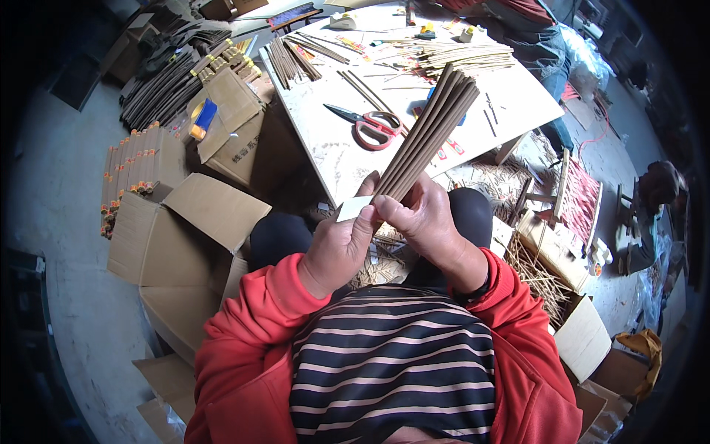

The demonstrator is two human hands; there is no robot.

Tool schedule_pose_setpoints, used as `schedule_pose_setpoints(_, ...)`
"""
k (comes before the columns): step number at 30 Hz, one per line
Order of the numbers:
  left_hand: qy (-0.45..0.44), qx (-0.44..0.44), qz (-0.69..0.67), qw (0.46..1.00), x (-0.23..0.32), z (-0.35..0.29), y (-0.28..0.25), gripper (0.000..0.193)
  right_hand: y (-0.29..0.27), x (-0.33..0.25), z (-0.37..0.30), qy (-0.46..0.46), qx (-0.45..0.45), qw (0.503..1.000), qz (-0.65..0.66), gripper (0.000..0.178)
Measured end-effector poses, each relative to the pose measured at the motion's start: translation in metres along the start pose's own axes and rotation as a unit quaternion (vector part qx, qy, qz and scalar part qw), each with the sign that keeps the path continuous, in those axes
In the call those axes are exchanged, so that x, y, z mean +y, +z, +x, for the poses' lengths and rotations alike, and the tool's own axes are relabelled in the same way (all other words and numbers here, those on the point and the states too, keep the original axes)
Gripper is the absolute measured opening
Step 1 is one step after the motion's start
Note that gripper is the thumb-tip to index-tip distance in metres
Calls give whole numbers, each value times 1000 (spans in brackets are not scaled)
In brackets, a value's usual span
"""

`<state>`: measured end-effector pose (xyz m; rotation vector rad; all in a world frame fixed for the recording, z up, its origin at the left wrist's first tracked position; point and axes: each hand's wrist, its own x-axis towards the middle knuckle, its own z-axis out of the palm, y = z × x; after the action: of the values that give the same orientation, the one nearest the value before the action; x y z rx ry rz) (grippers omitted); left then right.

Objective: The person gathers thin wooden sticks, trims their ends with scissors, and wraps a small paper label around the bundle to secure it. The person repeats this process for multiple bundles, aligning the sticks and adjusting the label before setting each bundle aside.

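Over my lap I hold a bundle of long brown sticks (433,133), tilted so that its upper end points away and to the right. My right hand (433,226) is closed round the lower part of the bundle. A small white paper label (354,209) lies against the bundle's lower left side, pinched by my left hand (334,244), whose thumb meets the right thumb there. The bundle's lowest end is hidden by my hands. Just beyond my hands, red-handled scissors (377,132) with dark blades lie on the white table (314,159).
More loose sticks (462,58) lie on the table's far side. Open cardboard boxes (177,259) and banded stick bundles (133,166) stand at left. A blue-and-yellow tape roll (203,118) rests on a carton. A wooden stool (569,200) is at right; another person (529,44) is beyond the table.
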<state>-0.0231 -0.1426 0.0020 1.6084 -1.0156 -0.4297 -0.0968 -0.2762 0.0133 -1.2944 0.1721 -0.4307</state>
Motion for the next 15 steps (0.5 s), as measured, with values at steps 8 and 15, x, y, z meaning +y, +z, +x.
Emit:
schedule_pose_setpoints(8,135,5,162,978,-5,-1,-2,51,-7,5,-4,19,-15,999,-23,30)
schedule_pose_setpoints(15,165,6,257,952,-10,-4,0,67,-10,-2,-2,60,-49,997,26,29)
